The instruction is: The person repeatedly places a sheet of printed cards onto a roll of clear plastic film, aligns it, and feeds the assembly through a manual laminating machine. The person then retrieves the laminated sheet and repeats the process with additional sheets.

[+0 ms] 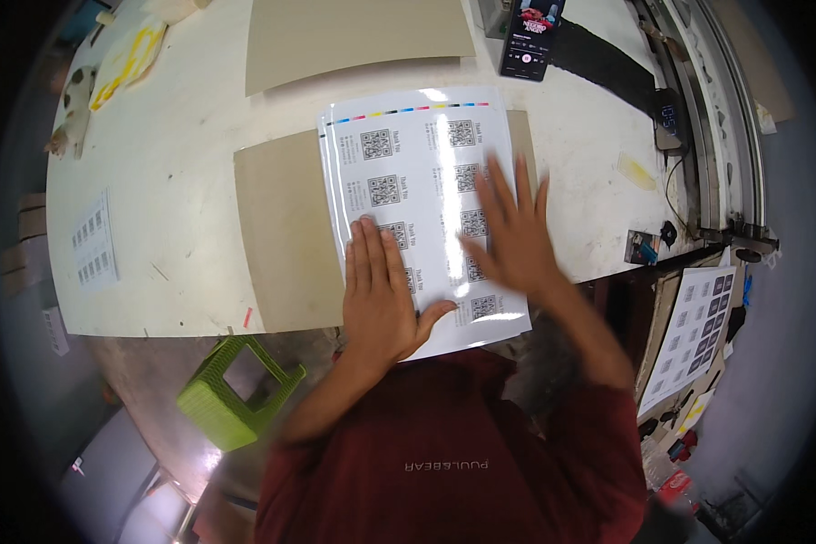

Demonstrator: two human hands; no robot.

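Glossy white printed sheets (433, 186), stacked slightly out of line, lie before me with rows of black square codes and a strip of colour marks along the far edge. My left hand (378, 290) rests flat on the left part of the top sheet, its fingers stretched out side by side. On the right side, my right hand (515, 231) is over the same sheet with fingers spread; whether it presses down or hovers is hard to tell. Neither hand grips anything. Beneath the sheets, a grey-brown board (281, 231) shows on the left.
Another board (358, 41) lies at the far side of the white table (172, 227). A phone (532, 38) and a small digital clock (667, 122) are at the far right, near a metal rail (721, 118). A green stool (218, 399) stands below the front edge. More printed sheets (689, 335) lie lower right.
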